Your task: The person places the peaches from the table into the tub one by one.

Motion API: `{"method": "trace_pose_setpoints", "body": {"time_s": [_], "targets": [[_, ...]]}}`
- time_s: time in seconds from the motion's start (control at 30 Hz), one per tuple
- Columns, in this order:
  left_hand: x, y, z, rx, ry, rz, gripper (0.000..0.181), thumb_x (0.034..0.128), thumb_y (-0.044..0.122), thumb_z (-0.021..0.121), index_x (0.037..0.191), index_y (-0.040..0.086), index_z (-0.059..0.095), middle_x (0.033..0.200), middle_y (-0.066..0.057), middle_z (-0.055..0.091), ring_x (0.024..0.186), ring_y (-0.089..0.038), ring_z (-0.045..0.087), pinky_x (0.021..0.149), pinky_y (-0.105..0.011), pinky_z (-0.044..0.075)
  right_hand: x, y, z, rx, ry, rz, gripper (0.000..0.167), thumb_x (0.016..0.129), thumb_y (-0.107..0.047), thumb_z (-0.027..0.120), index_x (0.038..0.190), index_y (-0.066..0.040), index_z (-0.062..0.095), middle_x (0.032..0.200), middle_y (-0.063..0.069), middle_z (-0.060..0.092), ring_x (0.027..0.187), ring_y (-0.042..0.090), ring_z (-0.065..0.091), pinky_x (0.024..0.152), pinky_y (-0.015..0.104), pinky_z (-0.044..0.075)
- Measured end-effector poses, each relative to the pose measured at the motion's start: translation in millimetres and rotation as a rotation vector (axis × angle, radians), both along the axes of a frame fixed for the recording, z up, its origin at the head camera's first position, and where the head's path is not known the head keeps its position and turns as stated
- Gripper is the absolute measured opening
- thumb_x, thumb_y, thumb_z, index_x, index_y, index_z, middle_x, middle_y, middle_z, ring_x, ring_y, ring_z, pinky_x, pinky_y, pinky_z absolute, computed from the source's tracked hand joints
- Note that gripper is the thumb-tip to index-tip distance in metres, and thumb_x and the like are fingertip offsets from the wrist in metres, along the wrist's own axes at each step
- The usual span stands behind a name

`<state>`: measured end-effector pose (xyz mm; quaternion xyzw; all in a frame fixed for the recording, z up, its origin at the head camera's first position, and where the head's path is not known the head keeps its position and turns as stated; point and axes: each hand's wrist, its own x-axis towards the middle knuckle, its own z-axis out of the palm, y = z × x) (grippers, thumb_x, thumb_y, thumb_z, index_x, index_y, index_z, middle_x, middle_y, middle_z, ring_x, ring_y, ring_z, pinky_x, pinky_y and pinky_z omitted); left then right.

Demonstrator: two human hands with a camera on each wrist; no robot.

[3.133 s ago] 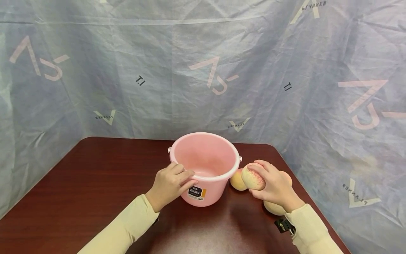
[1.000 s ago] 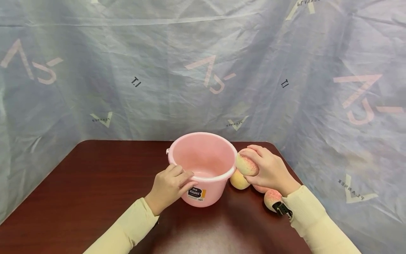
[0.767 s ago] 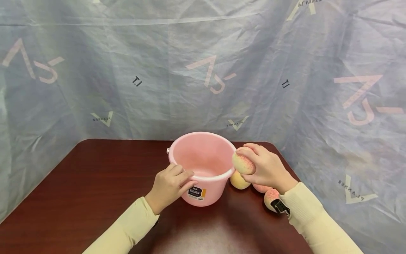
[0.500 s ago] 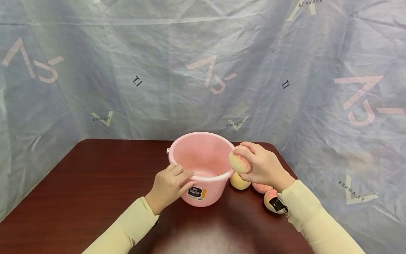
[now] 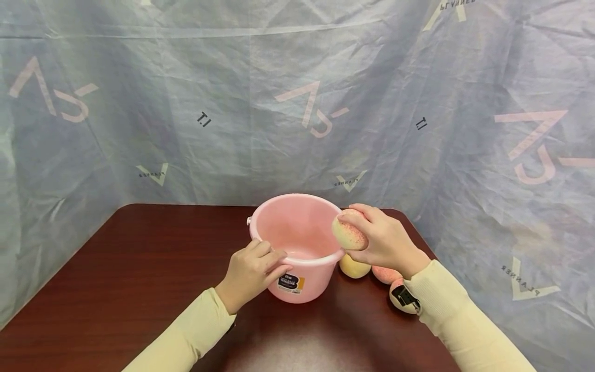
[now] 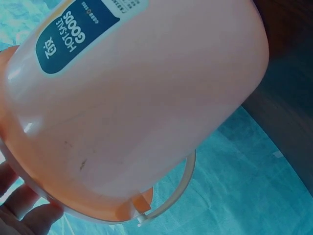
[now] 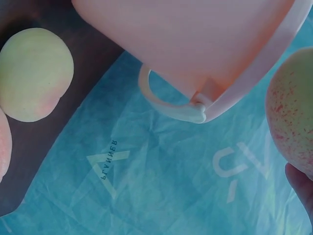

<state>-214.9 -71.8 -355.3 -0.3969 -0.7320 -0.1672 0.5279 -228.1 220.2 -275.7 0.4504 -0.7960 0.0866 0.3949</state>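
A pink plastic bucket (image 5: pixel 302 279) with a dark label stands upright on the table. My left hand (image 5: pixel 253 268) grips its near-left rim, fingers over the edge and thumb outside; in the left wrist view the fingertips (image 6: pixel 44 215) show at the rim. My right hand (image 5: pixel 386 240) holds a cream peach with red speckles (image 5: pixel 348 232) beside the bucket's right rim. That peach (image 7: pixel 296 112) also shows at the right edge of the right wrist view, a little apart from the rim there. The part of the bucket's inside that I see holds nothing.
On the table right of the bucket lie a yellow peach (image 5: pixel 355 266), a pinkish peach (image 5: pixel 387 275) and another peach (image 5: pixel 401 302), partly hidden by my wrist strap. The dark red table (image 5: pixel 116 289) meets a grey cloth backdrop (image 5: pixel 223 93) behind.
My right hand has carried the speckled peach left and up, from above the other peaches to the bucket's right rim. The left hand keeps its grip on the rim.
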Motion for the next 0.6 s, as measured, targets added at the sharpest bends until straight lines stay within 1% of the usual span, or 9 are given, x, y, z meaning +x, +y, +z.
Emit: {"method": "trace_pose_setpoints", "body": {"time_s": [0.2, 0.4, 0.6], "targets": [[-0.6, 1.4, -1.4, -0.003, -0.001, 0.003, 0.042, 0.099, 0.046, 0.045, 0.078, 0.015, 0.064, 0.067, 0.001, 0.043, 0.058, -0.017, 0.042, 0.047, -0.024, 0.041, -0.9, -4.8, 2.3, 0.004, -0.023, 0.004, 0.057, 0.059, -0.02, 0.082, 0.111, -0.014, 0.062, 0.109, 0.013, 0.06, 0.09, 0.027, 0.062, 0.064, 0.04, 0.053], [0.5, 1.3, -1.3, -0.012, -0.032, 0.005, 0.044, 0.0992, 0.047, 0.044, 0.08, 0.014, 0.065, 0.068, 0.0, 0.043, 0.059, -0.017, 0.043, 0.048, -0.026, 0.042, -3.3, -8.4, 1.7, 0.014, -0.028, 0.019, 0.062, 0.055, -0.019, 0.086, 0.112, -0.014, 0.061, 0.11, 0.012, 0.06, 0.09, 0.027, 0.062, 0.063, 0.04, 0.053], [0.6, -0.7, -0.2, -0.015, -0.015, 0.015, 0.044, 0.0989, 0.048, 0.044, 0.08, 0.015, 0.066, 0.068, 0.0, 0.045, 0.059, -0.017, 0.044, 0.048, -0.026, 0.042, -5.0, -11.8, 2.8, 0.017, -0.023, 0.028, 0.062, 0.055, -0.019, 0.086, 0.112, -0.013, 0.061, 0.11, 0.013, 0.06, 0.09, 0.027, 0.062, 0.063, 0.04, 0.053]]}}
